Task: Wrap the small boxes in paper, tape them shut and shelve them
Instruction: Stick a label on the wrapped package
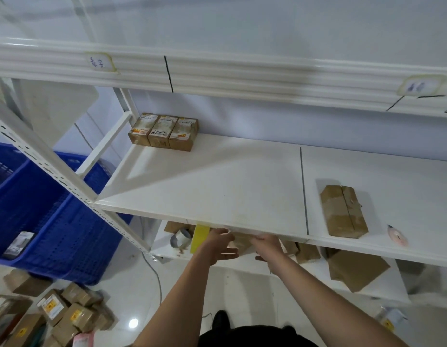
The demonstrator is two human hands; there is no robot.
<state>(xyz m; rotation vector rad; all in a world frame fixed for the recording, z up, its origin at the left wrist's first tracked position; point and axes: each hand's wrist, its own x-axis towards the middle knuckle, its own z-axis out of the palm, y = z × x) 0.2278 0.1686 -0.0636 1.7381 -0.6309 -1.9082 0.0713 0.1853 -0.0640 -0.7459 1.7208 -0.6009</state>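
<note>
A blue plastic crate (42, 221) with perforated walls stood at the far left beside the white metal rack, and a heap of brown taped cartons (67, 311) lay on the glossy floor below it. At the back of the middle shelf (217, 184), a smooth white board, three small boxes (163, 131) in brown paper with printed labels stood touching side by side. On the lower shelf (165, 251), a roll of tape (180, 241) lay beside a flat yellow strip (199, 237). The left hand (217, 246) reached under the middle shelf's front edge, its fingers (223, 236) partly hidden by the board, thumb spread, touching the left side of a brown paper-wrapped box (241, 245). The right hand (267, 247) met the same box from the right, and how tightly its fingers closed could not be told. Further right, more brown paper pieces (355, 271) lay creased on the lower shelf, and one rectangular wrapped box (343, 211), shiny with clear tape, lay on the middle shelf near a small pink object (397, 237).
</note>
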